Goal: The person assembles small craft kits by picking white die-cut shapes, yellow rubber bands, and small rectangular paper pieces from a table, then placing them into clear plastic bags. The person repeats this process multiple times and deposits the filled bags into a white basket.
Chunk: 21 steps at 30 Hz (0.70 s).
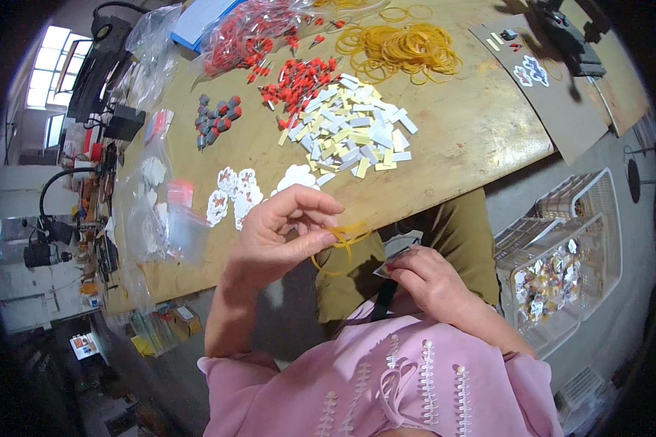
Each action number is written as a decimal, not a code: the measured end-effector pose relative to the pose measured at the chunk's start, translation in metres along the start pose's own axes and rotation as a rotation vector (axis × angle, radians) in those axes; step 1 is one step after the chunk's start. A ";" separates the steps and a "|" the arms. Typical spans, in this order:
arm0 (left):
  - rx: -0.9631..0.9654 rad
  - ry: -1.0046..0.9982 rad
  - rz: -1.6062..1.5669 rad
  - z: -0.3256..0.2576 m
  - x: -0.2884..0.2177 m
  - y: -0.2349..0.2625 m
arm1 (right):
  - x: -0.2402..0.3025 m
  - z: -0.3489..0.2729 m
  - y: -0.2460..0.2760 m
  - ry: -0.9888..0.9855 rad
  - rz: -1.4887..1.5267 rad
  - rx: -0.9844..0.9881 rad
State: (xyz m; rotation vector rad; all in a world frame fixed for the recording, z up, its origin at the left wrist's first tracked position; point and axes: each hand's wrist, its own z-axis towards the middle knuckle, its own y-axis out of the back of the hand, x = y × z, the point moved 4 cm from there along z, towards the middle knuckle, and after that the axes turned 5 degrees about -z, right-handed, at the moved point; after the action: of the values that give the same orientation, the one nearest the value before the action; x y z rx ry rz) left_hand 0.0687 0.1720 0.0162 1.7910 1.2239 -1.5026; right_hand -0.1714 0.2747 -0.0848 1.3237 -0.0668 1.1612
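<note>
Bands [351, 233]: a few yellow loops, at the near edge of the desk [474, 124].
Left hand [280, 229]: thumb and fingertips closed on the bands.
Right hand [434, 277]: fingers clamped on a small piece [392, 262], off the near edge, above the trousers [455, 229]; piece mostly covered, I cannot tell its kind.
Loop heap [408, 51]: toward the far edge.
Handling: I would pinch lightly, part one loop from the tangle, and hold the right grip firm against twisting.
</note>
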 end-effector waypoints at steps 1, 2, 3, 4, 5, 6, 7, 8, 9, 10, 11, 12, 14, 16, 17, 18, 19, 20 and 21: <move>-0.011 -0.017 -0.026 -0.005 0.005 0.002 | 0.001 0.001 -0.001 0.002 0.005 0.007; -0.022 -0.035 -0.052 -0.009 0.010 0.003 | 0.003 0.003 -0.001 0.009 0.005 0.008; -0.032 -0.053 -0.077 -0.013 0.013 0.005 | 0.004 0.004 -0.001 0.016 0.004 0.007; -0.022 -0.040 -0.133 -0.016 0.016 0.008 | 0.005 0.005 -0.002 0.023 0.004 0.007; -0.025 -0.058 -0.143 -0.019 0.019 0.011 | 0.005 0.006 -0.002 0.025 0.008 0.007; -0.023 -0.074 -0.156 -0.021 0.022 0.013 | 0.006 0.007 -0.003 0.022 0.009 0.009; -0.020 -0.091 -0.168 -0.022 0.025 0.015 | 0.006 0.007 -0.003 0.018 0.010 0.010; -0.017 -0.107 -0.196 -0.023 0.027 0.016 | 0.007 0.008 -0.001 0.022 -0.001 0.006; -0.014 -0.123 -0.223 -0.025 0.029 0.017 | 0.008 0.010 0.002 0.027 -0.012 0.002; -0.011 -0.139 -0.249 -0.026 0.030 0.018 | 0.009 0.011 0.003 0.031 -0.023 -0.002; -0.014 -0.138 -0.253 -0.027 0.032 0.018 | 0.009 0.011 0.003 0.026 -0.012 -0.004; -0.015 -0.137 -0.258 -0.027 0.033 0.018 | 0.009 0.010 0.002 0.021 -0.002 -0.004; -0.022 -0.133 -0.267 -0.028 0.036 0.017 | 0.008 0.010 0.002 0.012 0.022 -0.005; -0.033 -0.127 -0.277 -0.030 0.040 0.015 | 0.008 0.013 0.003 0.006 0.045 -0.005; -0.019 -0.142 -0.237 -0.030 0.040 0.011 | 0.008 0.015 0.004 0.010 0.057 -0.010; -0.005 -0.154 -0.199 -0.031 0.040 0.006 | 0.008 0.018 0.005 0.012 0.070 -0.014; 0.010 -0.167 -0.162 -0.031 0.040 0.000 | 0.008 0.020 0.006 0.013 0.082 -0.018; 0.041 -0.156 -0.092 -0.032 0.038 -0.008 | 0.009 0.022 0.007 0.027 0.084 -0.027; 0.069 -0.143 -0.021 -0.035 0.033 -0.017 | 0.009 0.025 0.008 0.042 0.090 -0.036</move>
State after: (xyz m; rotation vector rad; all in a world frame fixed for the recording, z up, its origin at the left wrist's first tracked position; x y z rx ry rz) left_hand 0.0711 0.2191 -0.0032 1.6853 1.1371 -1.6726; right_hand -0.1582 0.2596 -0.0652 1.2742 -0.1168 1.2579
